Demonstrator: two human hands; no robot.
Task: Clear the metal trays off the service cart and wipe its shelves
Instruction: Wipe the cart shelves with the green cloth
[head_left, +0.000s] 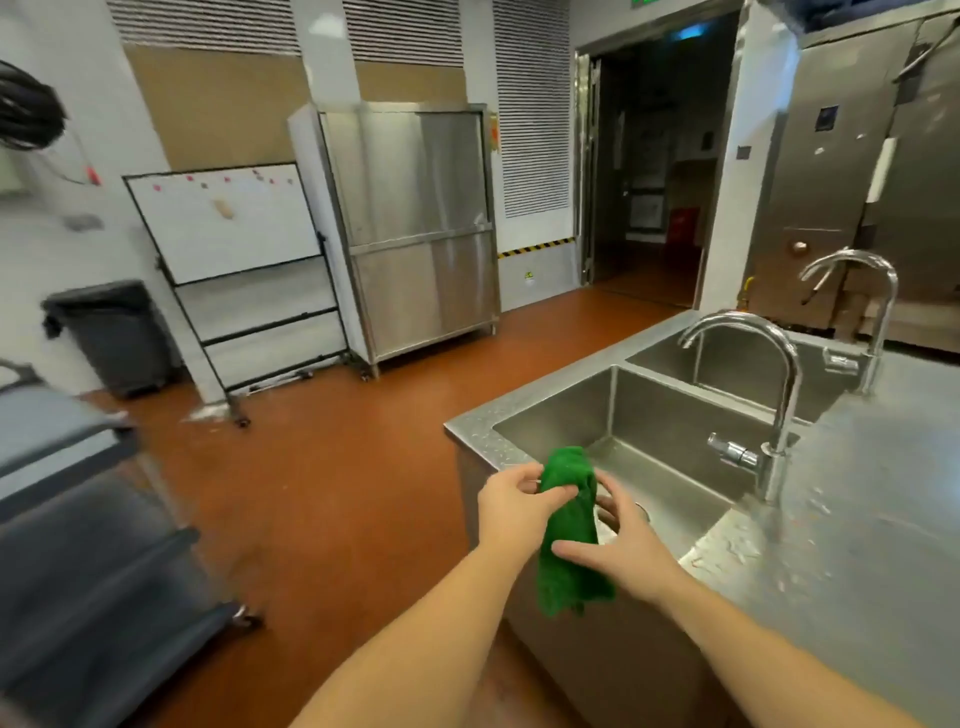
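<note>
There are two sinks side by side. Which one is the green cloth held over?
The nearer sink: the left hand and right hand hold the green cloth over its front edge. The other sink lies farther back.

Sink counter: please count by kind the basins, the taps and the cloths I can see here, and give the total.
Basins: 2, near basin and far basin
Taps: 2, near tap and far tap
Green cloth: 1
Total: 5
</note>
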